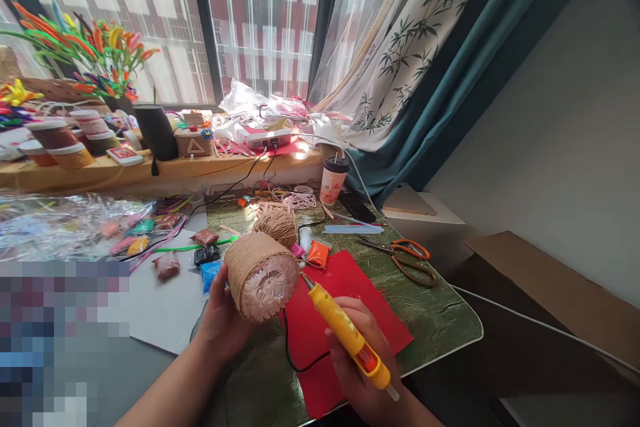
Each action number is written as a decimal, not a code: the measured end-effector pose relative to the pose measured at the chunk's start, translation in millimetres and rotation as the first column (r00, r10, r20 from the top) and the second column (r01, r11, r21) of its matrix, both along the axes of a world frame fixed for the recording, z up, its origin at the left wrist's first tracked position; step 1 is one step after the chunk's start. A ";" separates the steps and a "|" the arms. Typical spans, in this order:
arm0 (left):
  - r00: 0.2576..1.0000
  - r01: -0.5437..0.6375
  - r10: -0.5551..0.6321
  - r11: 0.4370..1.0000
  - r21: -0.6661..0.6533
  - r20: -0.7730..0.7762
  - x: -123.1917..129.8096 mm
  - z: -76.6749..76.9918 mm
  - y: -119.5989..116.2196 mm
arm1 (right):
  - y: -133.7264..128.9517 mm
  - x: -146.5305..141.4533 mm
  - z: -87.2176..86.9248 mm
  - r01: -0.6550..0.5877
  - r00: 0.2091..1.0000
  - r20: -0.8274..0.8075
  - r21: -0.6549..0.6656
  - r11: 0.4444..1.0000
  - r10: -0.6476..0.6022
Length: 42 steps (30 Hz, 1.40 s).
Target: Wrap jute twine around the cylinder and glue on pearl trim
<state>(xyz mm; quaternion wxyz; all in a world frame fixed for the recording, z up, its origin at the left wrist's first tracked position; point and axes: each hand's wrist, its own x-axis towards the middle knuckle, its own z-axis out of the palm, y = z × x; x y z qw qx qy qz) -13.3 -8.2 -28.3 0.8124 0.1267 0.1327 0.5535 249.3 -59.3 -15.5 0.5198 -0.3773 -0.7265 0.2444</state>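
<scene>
My left hand (223,320) is wrapped around a jar covered in jute twine (253,260), held tilted above the table with its clear, scalloped end toward the right. In my right hand (367,340) is a yellow hot glue gun (340,323), its nozzle close to the edge of that end. Whether the nozzle touches the jar I cannot tell. A strand of twine appears to run near the nozzle. Just behind the jar lies a ball of twine (277,225). Beneath the glue gun a red sheet (385,320) rests on the table, with a black cord crossing it.
Scissors with orange handles (413,260) lie at the right, near clear glue sticks (353,229) and a lidded paper cup (334,180). Small clay packets, one orange (319,253) and one blue (210,275), surround the jar. The windowsill (100,173) holds tubs, a black speaker (155,133) and a router.
</scene>
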 end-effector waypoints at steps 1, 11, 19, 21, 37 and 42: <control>1.000 -0.008 0.008 1.000 -0.003 0.004 -0.2 1.4 0.2 | -1.3 0.3 0.1 -0.001 1.000 0.000 -0.001 1.000 0.001; 0.997 0.042 -0.043 0.999 0.021 0.058 3.1 9.4 -0.8 | 4.2 -16.5 3.8 -0.019 1.000 -0.020 -0.022 1.000 0.019; 0.994 0.072 -0.076 0.996 0.059 0.072 0.8 5.8 -0.8 | 2.6 -23.7 5.3 0.009 1.000 -0.014 -0.009 1.000 -0.009; 0.994 0.076 -0.081 0.995 0.068 0.076 0.6 3.4 -0.2 | 2.2 -22.9 3.3 -0.003 1.000 -0.003 -0.008 1.000 0.003; 0.996 0.065 -0.069 0.996 0.057 0.064 2.0 3.5 1.7 | 5.1 -20.3 -8.6 -0.070 0.997 0.015 -0.001 0.998 0.070; 0.996 0.059 -0.061 0.997 0.043 0.063 2.1 3.9 1.8 | 4.0 -20.5 -11.8 -0.096 0.995 0.005 -0.047 0.994 0.096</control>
